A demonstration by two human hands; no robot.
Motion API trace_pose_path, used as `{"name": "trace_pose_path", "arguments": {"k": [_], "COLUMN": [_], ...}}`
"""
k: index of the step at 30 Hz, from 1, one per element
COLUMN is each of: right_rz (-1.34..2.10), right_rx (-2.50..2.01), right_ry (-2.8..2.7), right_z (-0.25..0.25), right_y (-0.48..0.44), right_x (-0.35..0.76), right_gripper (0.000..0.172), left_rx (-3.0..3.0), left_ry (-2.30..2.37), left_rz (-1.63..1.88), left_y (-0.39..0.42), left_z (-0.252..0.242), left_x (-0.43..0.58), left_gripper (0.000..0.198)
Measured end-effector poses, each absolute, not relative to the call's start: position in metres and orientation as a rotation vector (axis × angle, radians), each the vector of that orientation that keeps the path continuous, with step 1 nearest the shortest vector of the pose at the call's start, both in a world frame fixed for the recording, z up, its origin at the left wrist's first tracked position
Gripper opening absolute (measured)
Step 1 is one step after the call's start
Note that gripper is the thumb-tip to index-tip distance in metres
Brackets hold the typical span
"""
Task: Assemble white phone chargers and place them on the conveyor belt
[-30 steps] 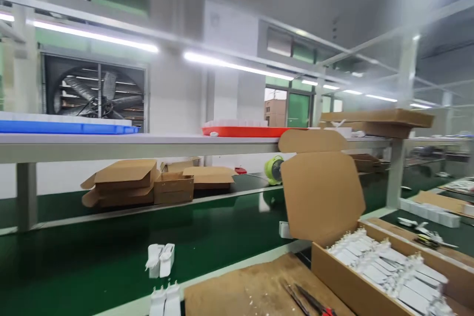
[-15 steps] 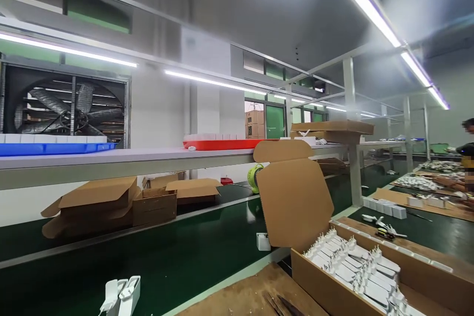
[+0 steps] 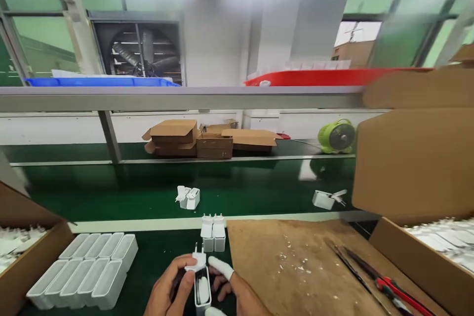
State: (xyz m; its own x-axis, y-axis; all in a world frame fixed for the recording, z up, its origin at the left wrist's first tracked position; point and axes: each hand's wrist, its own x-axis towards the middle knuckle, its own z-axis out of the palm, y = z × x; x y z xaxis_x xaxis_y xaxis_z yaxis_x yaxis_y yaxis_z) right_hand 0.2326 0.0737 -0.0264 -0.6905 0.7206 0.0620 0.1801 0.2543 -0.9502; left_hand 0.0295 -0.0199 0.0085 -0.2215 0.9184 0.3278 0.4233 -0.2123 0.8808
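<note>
Low in the middle, my left hand pinches a white two-pin plug cover between thumb and fingers, pins up. The cover is over the far end of an open white charger housing, with a rounded white part inside it. My right hand wears white finger covers and grips the housing from the right, its fingers curled and partly hidden. Just beyond stand two white housings with pinned covers. To the left are several empty white housings in two rows.
A brown work board carries white scraps, a thin metal tool and red-handled pliers. Open cartons of white parts flank me, left and right. Across the green surface are more white pieces and a green fan.
My view has swung left and down from the right-hand carton. Both hands, the housing and the plug cover have come into view.
</note>
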Motion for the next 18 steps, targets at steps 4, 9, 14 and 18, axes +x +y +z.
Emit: {"name": "trace_pose_path", "arguments": {"k": [4, 9, 14, 18], "right_rz": [1.312, 1.235, 1.224, 1.186], "right_rx": [-0.861, -0.911, -0.925, -0.952], "right_ry": [-2.074, -2.125, -2.179, -2.223], "right_z": [-0.032, -0.032, -0.02, -0.004], "right_y": [0.073, 0.07, 0.066, 0.061], "right_x": [0.241, 0.237, 0.237, 0.236], "right_gripper": [0.082, 0.08, 0.08, 0.077], "left_rx": [1.834, 1.944, 2.093, 2.18], "left_ry": [1.484, 1.446, 1.44, 1.531], "left_rz": [1.487, 1.514, 1.483, 1.461], "left_y": [-0.019, -0.022, -0.02, -0.017], "left_z": [0.004, 0.001, -0.005, -0.014], "left_x": [0.027, 0.03, 0.029, 0.03], "left_gripper": [0.034, 0.019, 0.013, 0.019]}}
